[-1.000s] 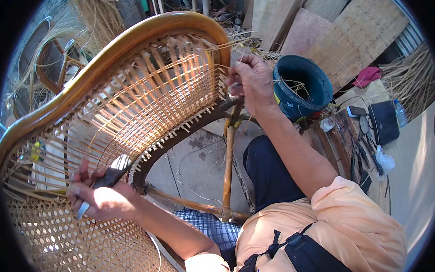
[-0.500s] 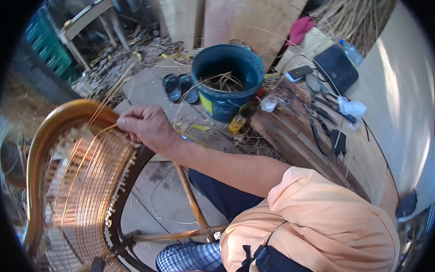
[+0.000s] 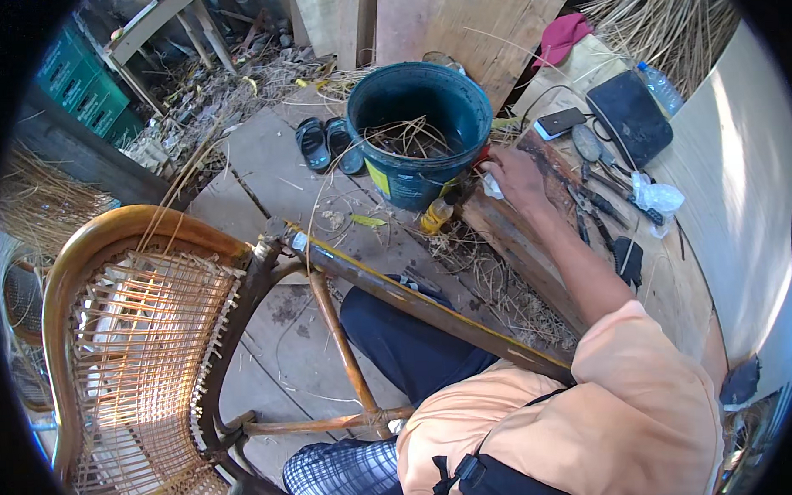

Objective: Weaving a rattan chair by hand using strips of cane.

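The grey floor (image 3: 270,151) carries a teal bucket (image 3: 411,182), 2 dark sandals (image 3: 312,147) and a yellow bottle (image 3: 435,217). A wooden board (image 3: 676,281) holds tools (image 3: 606,208) and a black pouch (image 3: 629,121).

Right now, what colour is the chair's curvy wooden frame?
The curvy frame is shiny golden brown; it shows best in the head view.

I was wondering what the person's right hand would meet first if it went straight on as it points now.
The right hand would likely meet the small red thing just ahead, then the blue-green bucket; depth is unclear in this one view.
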Demonstrator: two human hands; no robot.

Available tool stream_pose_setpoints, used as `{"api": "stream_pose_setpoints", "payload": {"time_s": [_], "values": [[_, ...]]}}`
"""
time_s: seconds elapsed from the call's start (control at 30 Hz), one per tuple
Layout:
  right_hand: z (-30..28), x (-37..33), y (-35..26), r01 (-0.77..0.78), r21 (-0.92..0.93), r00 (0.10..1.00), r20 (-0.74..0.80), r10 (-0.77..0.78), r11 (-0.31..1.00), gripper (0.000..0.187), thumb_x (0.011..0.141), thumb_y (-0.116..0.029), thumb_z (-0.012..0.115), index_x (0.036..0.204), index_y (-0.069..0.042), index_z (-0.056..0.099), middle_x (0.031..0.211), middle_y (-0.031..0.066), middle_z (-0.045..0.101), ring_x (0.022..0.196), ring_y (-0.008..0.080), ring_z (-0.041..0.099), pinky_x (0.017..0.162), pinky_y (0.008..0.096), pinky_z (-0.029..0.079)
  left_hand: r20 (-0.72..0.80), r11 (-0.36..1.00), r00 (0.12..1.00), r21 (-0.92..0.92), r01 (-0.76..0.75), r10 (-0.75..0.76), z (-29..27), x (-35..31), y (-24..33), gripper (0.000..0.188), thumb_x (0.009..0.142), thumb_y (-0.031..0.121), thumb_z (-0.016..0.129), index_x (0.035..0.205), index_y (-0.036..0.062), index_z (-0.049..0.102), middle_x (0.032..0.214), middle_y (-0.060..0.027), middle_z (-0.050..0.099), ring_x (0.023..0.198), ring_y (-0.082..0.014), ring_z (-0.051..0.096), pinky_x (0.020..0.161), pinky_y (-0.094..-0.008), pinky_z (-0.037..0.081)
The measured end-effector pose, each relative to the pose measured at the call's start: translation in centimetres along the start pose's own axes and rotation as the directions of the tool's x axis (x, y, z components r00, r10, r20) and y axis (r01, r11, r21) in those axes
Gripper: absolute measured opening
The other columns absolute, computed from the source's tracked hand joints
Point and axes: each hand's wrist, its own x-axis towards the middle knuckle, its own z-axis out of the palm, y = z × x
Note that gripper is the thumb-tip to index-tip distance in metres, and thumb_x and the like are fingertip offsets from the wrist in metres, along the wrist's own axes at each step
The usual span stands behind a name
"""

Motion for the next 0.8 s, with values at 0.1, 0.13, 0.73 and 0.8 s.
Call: {"api": "stream_pose_setpoints", "payload": {"time_s": [0.1, 0.13, 0.73, 0.8], "values": [[1.9, 1.5, -3.0, 0.017, -0.346, 0.931, 0.347, 0.111, 0.938, 0.021, 0.081, -0.025, 0.058, 0.093, -0.007, 0.061, 0.090, 0.0147, 0.059, 0.089, 0.0336, 0.057, 0.076, 0.0445, 0.046, 0.464, 0.513, 0.716, -0.499, 0.698, -0.522, 5.0, 0.0, 6.1, 0.019, 0.088, 0.014, 0.051, 0.101, 0.0030, 0.060, 0.079, -0.0031, 0.058, 0.056, -0.0061, 0.042, 0.044, -0.0185, 0.030], [2.5, 2.1, -3.0, -0.054, -0.387, 0.899, 0.383, 0.214, 0.920, 0.022, 0.082, -0.025, 0.057, 0.094, -0.007, 0.061, 0.090, 0.0147, 0.059, 0.090, 0.0330, 0.057, 0.076, 0.0438, 0.046, 0.480, 0.694, 0.786, -0.408, 0.593, -0.389, 6.7, 0.9, 5.4, 0.022, 0.088, 0.016, 0.053, 0.103, 0.0026, 0.060, 0.073, 0.0003, 0.053, 0.057, -0.0052, 0.038, 0.045, -0.0182, 0.028], [0.1, -2.0, 6.6, 0.014, -0.342, 0.975, 0.211, 0.062, 0.940, 0.015, 0.083, -0.015, 0.046, 0.088, -0.005, 0.055, 0.085, 0.0169, 0.055, 0.085, 0.0344, 0.055, 0.072, 0.0425, 0.044, 0.434, 0.928, 0.901, -0.347, 0.135, 0.031, 18.8, 7.8, 10.0, 0.029, 0.088, 0.011, 0.055, 0.117, 0.0124, 0.056, 0.094, -0.0146, 0.066, 0.082, -0.0251, 0.066, 0.068, -0.0334, 0.052], [1.0, -1.9, 9.5, 0.095, -0.510, 0.992, 0.119, -0.039, 0.855, 0.012, 0.084, -0.015, 0.047, 0.086, -0.006, 0.055, 0.084, 0.0176, 0.054, 0.084, 0.0360, 0.054, 0.071, 0.0436, 0.043, 0.425, 0.939, 0.902, -0.334, 0.079, 0.075, 19.2, 8.1, 9.9, 0.027, 0.088, 0.011, 0.055, 0.115, 0.0125, 0.057, 0.092, -0.0135, 0.066, 0.079, -0.0259, 0.066, 0.066, -0.0341, 0.052]]}}
